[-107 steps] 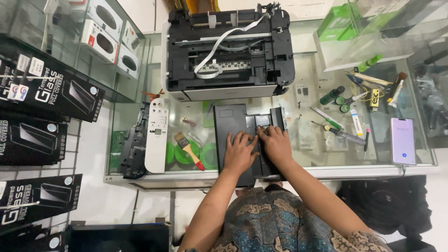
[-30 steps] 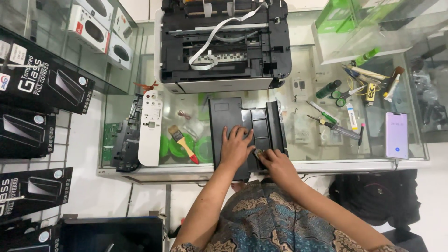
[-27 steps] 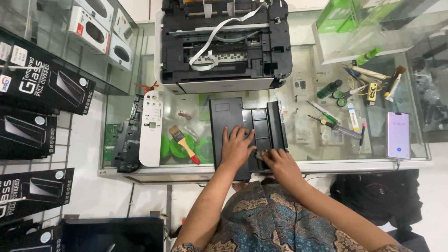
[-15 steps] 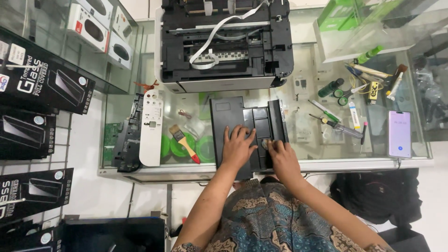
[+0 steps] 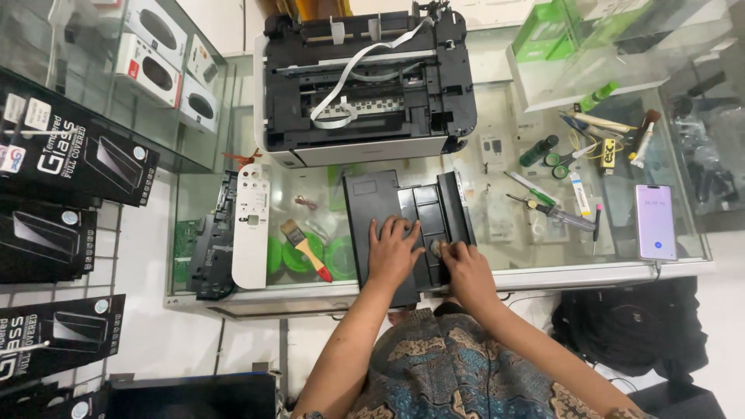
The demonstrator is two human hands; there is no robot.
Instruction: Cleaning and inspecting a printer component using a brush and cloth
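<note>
A black plastic printer tray part [image 5: 403, 213] lies flat on the glass counter [image 5: 543, 271], in front of an opened black and white printer [image 5: 365, 85] with a loose white ribbon cable. My left hand [image 5: 392, 252] rests palm down on the tray's middle, fingers spread. My right hand [image 5: 462, 268] presses on the tray's near right section, fingertips curled around a small light piece that I cannot make out.
Left of the tray lie a paintbrush [image 5: 304, 248] with a red handle, a white panel [image 5: 252, 225] and a black cover. To the right are screwdrivers [image 5: 543, 208], small bottles, tools and a phone [image 5: 656, 221]. Boxed goods fill the glass case on the left.
My right hand has shifted slightly left and forward along the tray's near right side. My left hand stays in place on the tray.
</note>
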